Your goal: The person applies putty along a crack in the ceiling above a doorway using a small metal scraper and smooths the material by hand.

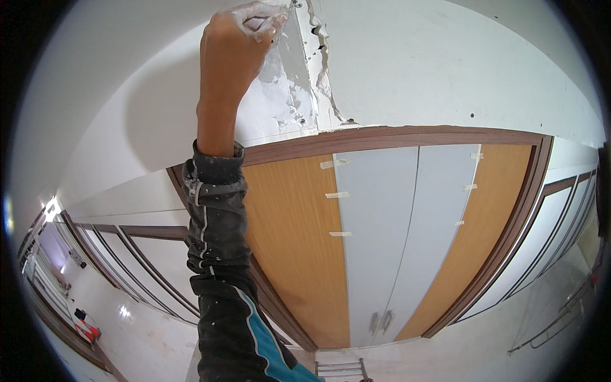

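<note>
My left hand (251, 25), dusted white, is raised to the white wall panel at the top, left of a rough, broken vertical seam (321, 70). Its fingers are curled closed at a patchy plastered area (286, 89); whatever they may hold is too hidden to make out. A small metal fixing (296, 4) shows just right of the fingers. The dark sleeve with a blue panel is speckled white. My right hand cannot be made out in the picture.
Below are a brown wooden frame (414, 132), wood-coloured panels (293, 242) and pale grey double doors (375, 242) with tape strips along their sides. A ladder (338, 369) shows at the bottom, metal rods (547, 328) at lower right, and red objects (89, 332) at far left.
</note>
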The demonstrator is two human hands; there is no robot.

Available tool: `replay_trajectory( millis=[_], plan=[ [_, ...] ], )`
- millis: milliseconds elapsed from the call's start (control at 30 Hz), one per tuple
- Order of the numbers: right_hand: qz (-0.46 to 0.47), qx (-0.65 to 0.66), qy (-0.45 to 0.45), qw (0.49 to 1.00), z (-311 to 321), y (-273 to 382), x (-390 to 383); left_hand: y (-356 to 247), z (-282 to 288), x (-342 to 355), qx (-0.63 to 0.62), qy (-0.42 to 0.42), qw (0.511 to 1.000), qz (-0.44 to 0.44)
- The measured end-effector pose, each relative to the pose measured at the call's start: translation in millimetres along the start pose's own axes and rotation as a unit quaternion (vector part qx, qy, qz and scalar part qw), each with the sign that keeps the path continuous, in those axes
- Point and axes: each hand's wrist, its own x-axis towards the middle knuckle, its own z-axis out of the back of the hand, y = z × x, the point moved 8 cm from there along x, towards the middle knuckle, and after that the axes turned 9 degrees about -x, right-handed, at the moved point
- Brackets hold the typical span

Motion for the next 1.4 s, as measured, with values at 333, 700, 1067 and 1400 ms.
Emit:
replay_trajectory(
  millis=[333, 700, 1067, 1400],
  plan=[
    [0.056, 0.009, -0.036, 0.998, 0, 3, -11, 5, 0, -6, -0.036, -0.055, 0.998, 0.001],
    [-0.074, 0.020, 0.046, 0.996, -18, -13, -28, -25, -1, -2, 0.146, -0.055, 0.981, -0.113],
    [-0.051, 0.023, 0.024, 0.998, -16, -7, -12, -5, -5, -19, -0.039, -0.010, 0.999, 0.022],
    [-0.051, 0.020, 0.020, 0.998, -14, -7, -14, 7, -11, 3, -0.040, 0.025, 0.998, 0.047]
  ],
)
